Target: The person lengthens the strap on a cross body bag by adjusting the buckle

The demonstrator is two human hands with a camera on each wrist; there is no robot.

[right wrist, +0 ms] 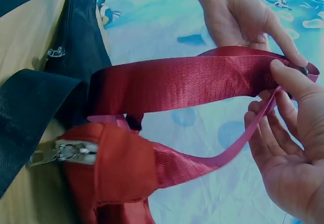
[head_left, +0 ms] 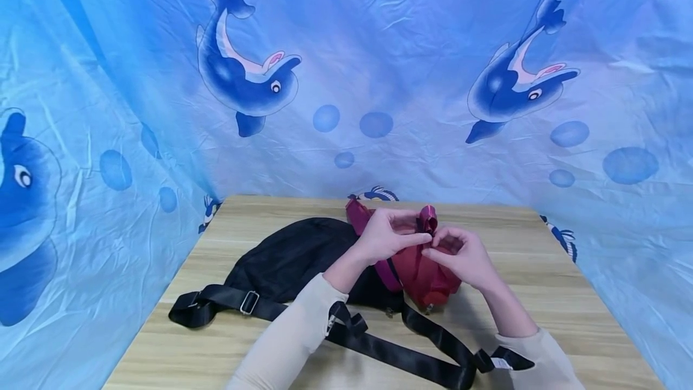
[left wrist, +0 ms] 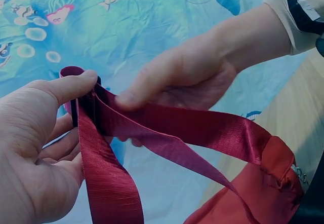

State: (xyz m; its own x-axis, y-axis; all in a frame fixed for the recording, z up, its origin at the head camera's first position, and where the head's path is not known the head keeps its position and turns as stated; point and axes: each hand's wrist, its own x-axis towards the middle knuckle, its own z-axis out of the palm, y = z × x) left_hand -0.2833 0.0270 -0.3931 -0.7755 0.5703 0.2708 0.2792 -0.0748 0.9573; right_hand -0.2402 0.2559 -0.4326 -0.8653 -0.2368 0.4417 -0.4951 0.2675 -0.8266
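A red bag (head_left: 428,278) with a zipper lies on the table, and its dark red webbing strap (left wrist: 111,178) is lifted above it. My left hand (head_left: 387,236) pinches the strap at a small folded loop, thumb on top, where a dark piece, perhaps a buckle, partly shows. Opposite it, my right hand (head_left: 460,254) pinches the strap between thumb and fingers close to the same loop. In the right wrist view, two lengths of the strap (right wrist: 187,87) run from the hands back toward the bag. Fingers hide most of the dark piece.
Left of the red bag lies a black bag (head_left: 298,257), partly against it. Its black strap (head_left: 390,357) with a metal slider (head_left: 249,303) stretches along the front of the wooden table (head_left: 271,206). A blue dolphin-print cloth (head_left: 346,47) hangs behind and at the sides.
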